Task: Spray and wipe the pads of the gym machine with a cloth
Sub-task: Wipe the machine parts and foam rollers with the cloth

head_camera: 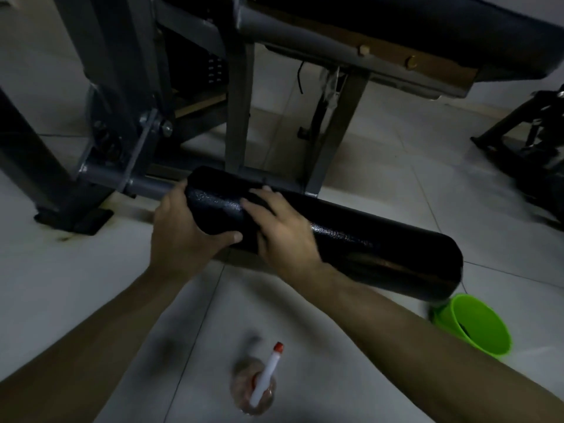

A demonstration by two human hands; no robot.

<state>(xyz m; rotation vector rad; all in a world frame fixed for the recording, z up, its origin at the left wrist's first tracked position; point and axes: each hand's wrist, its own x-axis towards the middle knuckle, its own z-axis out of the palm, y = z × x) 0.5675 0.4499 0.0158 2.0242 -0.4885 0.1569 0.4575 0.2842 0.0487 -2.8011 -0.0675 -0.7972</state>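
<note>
Black, glossy, cylindrical roller pad [381,245]: sits low, just above the floor, slanting from upper left down to lower right. Shows a pebbled, wet-looking sheen along the top. Mounted at its left end on a grey round steel bar [146,186].

Left hand [180,233]: wraps the pad's left end, thumb along the near side, fingers curled over the far edge next to the bar. Firm, closed grip on the pad.

Right hand [283,230]: lies flat across the top of the pad just beside the left hand, fingers spread and fairly straight, pressing down. Covers a dark bunched patch [258,197] under the fingertips; black on black, so cannot tell whether that is cloth or shadow.

Grey painted steel machine frame [238,102]: rises behind the pad, with upright posts, a bolted pivot plate at left and a flat foot on the floor.

Long black upholstered bench cushion [427,32]: spans the top right, above the frame, on a brown board.

Pale square-tiled floor [91,285]: runs under everything.

Clear plastic spray bottle with a white nozzle and red tip [259,383]: stands on the tiles near the bottom edge, between the forearms, blurred.

Bright green plastic bucket [479,328]: sits just beyond the pad's right end, tilted.

Black metal equipment [531,154]: stands at far right, well apart.
</note>
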